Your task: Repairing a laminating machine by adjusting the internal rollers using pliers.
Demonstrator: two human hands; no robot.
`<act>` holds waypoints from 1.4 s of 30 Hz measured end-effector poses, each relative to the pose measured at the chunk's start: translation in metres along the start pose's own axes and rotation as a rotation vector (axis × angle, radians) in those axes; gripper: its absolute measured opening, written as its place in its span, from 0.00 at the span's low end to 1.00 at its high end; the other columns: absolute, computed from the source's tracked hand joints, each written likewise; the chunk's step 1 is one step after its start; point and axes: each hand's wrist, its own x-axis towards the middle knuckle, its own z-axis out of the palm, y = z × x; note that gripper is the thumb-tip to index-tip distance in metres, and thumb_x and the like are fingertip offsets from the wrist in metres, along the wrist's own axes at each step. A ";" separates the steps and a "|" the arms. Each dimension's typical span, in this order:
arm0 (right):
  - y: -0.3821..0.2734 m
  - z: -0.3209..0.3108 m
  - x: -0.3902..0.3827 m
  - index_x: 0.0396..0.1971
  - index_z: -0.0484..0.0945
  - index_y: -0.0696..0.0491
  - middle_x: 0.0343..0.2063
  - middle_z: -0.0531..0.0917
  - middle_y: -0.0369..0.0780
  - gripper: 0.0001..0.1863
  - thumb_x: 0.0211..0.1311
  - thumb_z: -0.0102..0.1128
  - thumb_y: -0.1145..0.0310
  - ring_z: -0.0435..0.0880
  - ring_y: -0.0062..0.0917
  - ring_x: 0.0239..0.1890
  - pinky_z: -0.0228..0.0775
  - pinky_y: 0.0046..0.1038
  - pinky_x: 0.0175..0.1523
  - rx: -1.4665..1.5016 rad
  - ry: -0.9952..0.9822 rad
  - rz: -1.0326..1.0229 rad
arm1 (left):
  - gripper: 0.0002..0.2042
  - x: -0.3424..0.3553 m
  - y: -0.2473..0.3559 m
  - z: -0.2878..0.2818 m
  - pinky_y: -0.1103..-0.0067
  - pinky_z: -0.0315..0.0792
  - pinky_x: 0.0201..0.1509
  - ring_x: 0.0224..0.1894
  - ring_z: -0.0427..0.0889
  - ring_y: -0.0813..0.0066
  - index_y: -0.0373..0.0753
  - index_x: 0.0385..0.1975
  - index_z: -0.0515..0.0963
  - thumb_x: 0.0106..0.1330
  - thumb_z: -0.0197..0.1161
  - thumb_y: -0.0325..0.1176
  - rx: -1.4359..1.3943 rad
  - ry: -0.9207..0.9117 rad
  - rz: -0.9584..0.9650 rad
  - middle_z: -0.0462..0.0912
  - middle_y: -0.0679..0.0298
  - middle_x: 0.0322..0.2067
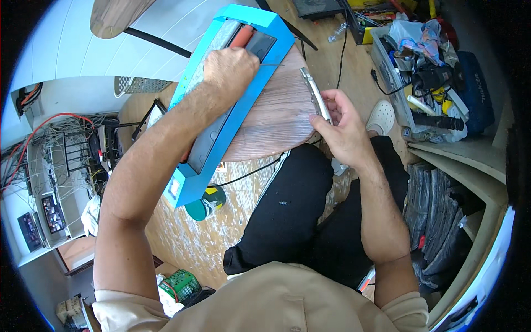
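Note:
A long bright blue casing (243,124) lies slantwise on a round wood-grain table (271,119). Dark flat panels (206,145) and a red-orange cylinder (242,36) sit inside it, beside a greyish strip along its left side. My left hand (229,72) is closed in a fist over the casing's upper part. A thin dark wire-like piece sticks out rightward from the fist; what the fingers grip is hidden. Over the table's right edge, my right hand (345,124) holds a slim silver hand tool (316,95) between thumb and fingers, its far end pointing up and left.
To the right stands a clear plastic bin (406,119) full of tools and cables, above a shelf with dark wrapped packs (437,216). A green tub (206,203) is on the floor below the casing. Tangled cables (66,144) hang at the left. A wooden chair part (113,16) juts in above.

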 end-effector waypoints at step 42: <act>-0.020 0.039 0.054 0.61 0.69 0.53 0.47 0.81 0.50 0.22 0.67 0.50 0.70 0.80 0.38 0.49 0.67 0.50 0.61 0.965 -0.532 0.407 | 0.12 -0.034 -0.035 0.067 0.68 0.80 0.28 0.30 0.84 0.56 0.38 0.43 0.74 0.64 0.63 0.35 -0.384 0.373 -0.296 0.79 0.55 0.38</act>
